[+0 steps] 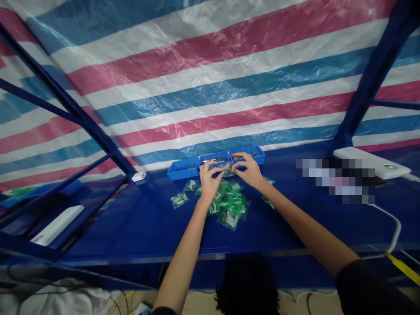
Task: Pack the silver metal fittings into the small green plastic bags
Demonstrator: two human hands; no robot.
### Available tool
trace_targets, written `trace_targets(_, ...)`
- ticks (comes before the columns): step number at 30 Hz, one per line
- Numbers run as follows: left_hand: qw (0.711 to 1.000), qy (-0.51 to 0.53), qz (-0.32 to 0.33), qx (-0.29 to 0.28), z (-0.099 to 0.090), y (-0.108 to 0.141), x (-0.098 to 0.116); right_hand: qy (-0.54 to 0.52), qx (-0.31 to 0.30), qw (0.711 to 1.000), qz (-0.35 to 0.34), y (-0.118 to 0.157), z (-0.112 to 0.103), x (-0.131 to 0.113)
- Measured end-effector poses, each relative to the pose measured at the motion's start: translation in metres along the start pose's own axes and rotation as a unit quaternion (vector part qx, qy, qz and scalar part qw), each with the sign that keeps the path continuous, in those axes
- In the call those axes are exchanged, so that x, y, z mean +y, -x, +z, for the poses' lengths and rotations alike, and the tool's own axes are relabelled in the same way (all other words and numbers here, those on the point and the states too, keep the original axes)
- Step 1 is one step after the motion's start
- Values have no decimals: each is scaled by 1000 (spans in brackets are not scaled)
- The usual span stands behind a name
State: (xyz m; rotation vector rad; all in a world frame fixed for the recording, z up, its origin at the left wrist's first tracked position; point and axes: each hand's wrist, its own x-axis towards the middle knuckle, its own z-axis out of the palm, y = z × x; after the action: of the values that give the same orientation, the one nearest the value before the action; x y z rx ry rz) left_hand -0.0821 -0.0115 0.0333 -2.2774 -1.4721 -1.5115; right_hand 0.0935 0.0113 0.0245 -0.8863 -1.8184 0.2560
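A small clear plastic bag (227, 169) is held up between my two hands, above a pile of small bags (229, 203). My left hand (210, 177) pinches its left side with thumb and forefinger. From the right, my right hand (248, 169) grips the other side in the same way. The piled bags have green on them and hold small pale and metallic pieces. Right behind my hands stand the blue bins: a left bin (179, 170), a middle bin (215, 157) and a right bin (257, 153), with small metal parts in the middle and right ones.
Several loose bags, one a small bag (179, 200), lie beside the pile on the blue table (131, 223). A white adapter (139, 176) sits at the back left. On the right are a white device (370, 162) and a white cable (398, 225). Blue frame posts (364, 87) flank the striped sheet (210, 78).
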Motion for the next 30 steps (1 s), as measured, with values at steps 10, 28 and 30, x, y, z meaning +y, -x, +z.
trace_targets(10, 998, 41, -44, -3, 6, 2, -4, -77, 1, 992, 99, 0, 4, -1)
trace_targets(28, 903, -259, -317, 130, -45, -35, -85, 206, -157, 918, 301, -3, -26, 0)
trace_targets(30, 897, -284, -324, 94, -49, -40, -97, 251, -178, 894, 327, -5, -29, 2)
